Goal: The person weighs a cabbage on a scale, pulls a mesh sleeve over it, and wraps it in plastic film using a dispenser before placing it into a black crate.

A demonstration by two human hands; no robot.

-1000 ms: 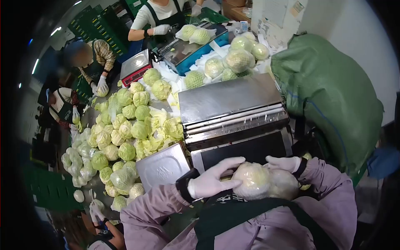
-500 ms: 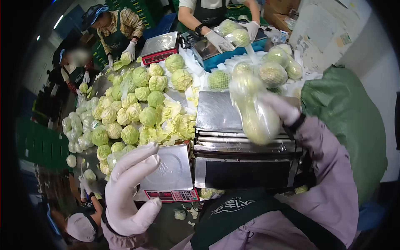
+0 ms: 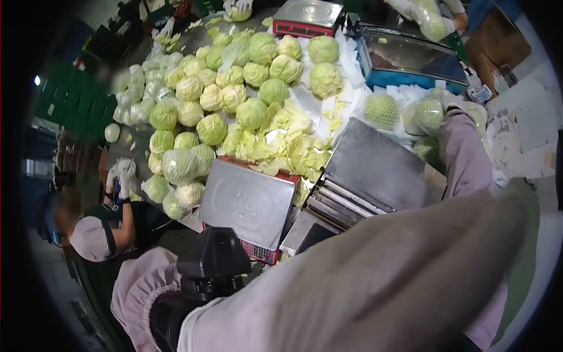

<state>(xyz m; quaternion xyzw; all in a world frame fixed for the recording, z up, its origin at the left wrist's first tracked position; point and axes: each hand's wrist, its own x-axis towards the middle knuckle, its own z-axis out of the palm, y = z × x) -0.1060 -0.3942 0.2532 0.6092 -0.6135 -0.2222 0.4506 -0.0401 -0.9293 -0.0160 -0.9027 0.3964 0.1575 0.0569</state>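
Note:
My right hand (image 3: 453,102), in a white glove, is at the wrapped cabbages (image 3: 429,116) at the right, beyond the steel wrapping machine (image 3: 381,161). Its fingers are mostly hidden, so its grip cannot be made out. A large blurred sleeve (image 3: 375,276) crosses the foreground and covers part of the machine. My left hand does not show. Left of the machine stands a scale (image 3: 249,202) with a bare steel plate. Loose cabbage leaves (image 3: 287,138) lie behind it.
Many cabbages (image 3: 231,97) cover the table at the left and centre. A second scale (image 3: 308,10) stands at the back. One co-worker (image 3: 97,237) is at the lower left; others are at the back. A black device (image 3: 214,258) and gathered pink fabric (image 3: 141,287) are low in front.
The view has turned and shifted. My right hand has moved from above the machine to the wrapped cabbages beyond it. My left hand has left the view, and a sleeve now crosses the foreground.

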